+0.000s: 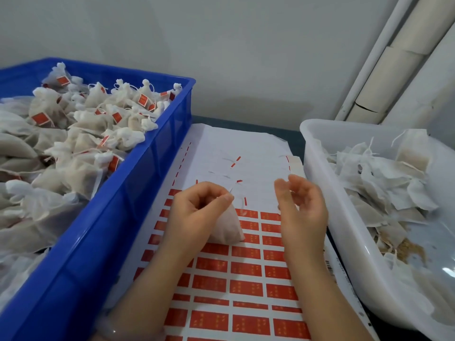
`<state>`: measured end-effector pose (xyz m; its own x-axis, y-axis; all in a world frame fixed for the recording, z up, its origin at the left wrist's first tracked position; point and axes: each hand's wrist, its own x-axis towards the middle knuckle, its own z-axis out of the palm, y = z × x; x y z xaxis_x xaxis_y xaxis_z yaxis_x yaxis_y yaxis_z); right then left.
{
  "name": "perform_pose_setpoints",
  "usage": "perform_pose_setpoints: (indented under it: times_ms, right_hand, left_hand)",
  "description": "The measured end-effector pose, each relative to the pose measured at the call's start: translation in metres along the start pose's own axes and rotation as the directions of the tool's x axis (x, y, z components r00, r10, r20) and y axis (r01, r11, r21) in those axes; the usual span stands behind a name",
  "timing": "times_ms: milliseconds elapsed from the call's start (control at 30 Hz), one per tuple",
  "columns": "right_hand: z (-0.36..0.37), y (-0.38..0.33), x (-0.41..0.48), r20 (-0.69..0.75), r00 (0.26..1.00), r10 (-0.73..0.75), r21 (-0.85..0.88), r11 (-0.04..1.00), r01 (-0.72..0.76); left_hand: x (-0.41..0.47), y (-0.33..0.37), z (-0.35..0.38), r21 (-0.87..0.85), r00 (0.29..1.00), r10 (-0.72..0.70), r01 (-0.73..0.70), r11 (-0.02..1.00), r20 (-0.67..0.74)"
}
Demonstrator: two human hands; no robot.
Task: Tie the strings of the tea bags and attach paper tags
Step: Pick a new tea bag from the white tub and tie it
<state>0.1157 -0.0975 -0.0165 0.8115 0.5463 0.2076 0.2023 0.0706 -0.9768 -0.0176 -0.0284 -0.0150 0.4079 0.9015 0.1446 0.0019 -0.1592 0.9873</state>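
Tea bag point(230, 226): one unit, white and filled, held above the label sheet point(246, 289), midway between the two containers; its lower corner hangs just over the red labels; its gathered top is pinched in the left hand point(197, 212), thumb and forefinger closed on the neck, other fingers curled round it.

Right hand point(301, 207): one, raised just to the right of the tea bag and apart from it; fingers loosely curled, thumb and forefinger slightly separated; the hand is blurred, so it cannot be told whether a string lies between the fingertips.

Label sheet: one, lying flat on the table; upper part white and stripped, with a few loose red and white slivers on it; lower part carries rows of red labels.

Blue crate point(138, 193): one, left of the sheet, touching its edge; filled with tied tea bags, many bearing a red tag; too many to count.

White tub point(317, 173): one, right of the sheet; holds flat, untied bags with loose strings; number not countable.

Pipes point(394, 65): two, slanting up the wall at the upper right, one thin and one thick.
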Motion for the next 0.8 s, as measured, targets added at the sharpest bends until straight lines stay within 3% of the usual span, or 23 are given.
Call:
perform_pose_setpoints:
  times_ms: [100, 200, 300, 433, 533, 633, 733, 800]
  right_hand:
    - [0.003, -0.009, -0.010, 0.123, 0.991, -0.054, 0.058, 0.997, 0.047]
    - [0.013, -0.009, -0.021, 0.315, 0.948, -0.051, 0.005, 0.999, 0.052]
    - [0.017, -0.007, -0.024, 0.417, 0.908, 0.045, 0.025, 0.998, -0.060]
    - [0.013, -0.003, -0.015, 0.407, 0.896, 0.175, 0.158, 0.953, -0.258]
    - [0.010, -0.006, -0.013, 0.366, 0.921, 0.130, 0.258, 0.937, -0.235]
    - [0.006, -0.012, -0.016, 0.297, 0.955, -0.012, 0.271, 0.960, -0.072]
    - [0.005, -0.020, -0.022, 0.388, 0.900, -0.200, 0.212, 0.969, 0.124]
    - [0.004, -0.018, -0.022, 0.405, 0.880, -0.249, 0.215, 0.961, 0.174]
  left_hand:
    - [0.000, -0.001, 0.002, 0.000, 0.999, 0.025, -0.025, 1.000, -0.028]
    - [0.000, 0.001, 0.003, 0.062, 0.986, 0.167, -0.168, 0.984, 0.011]
    - [-0.001, 0.002, 0.004, 0.100, 0.939, 0.322, -0.335, 0.937, 0.123]
    - [-0.005, -0.001, 0.006, 0.181, 0.902, 0.384, -0.418, 0.890, 0.195]
    - [-0.006, -0.002, 0.006, 0.171, 0.947, 0.297, -0.316, 0.933, 0.124]
    - [-0.002, 0.002, 0.006, -0.022, 0.993, 0.109, -0.108, 0.994, 0.042]
    - [0.002, 0.004, 0.006, -0.046, 1.000, 0.013, -0.012, 0.999, 0.022]
    - [0.002, 0.002, 0.003, -0.065, 0.997, -0.019, 0.025, 0.998, 0.081]
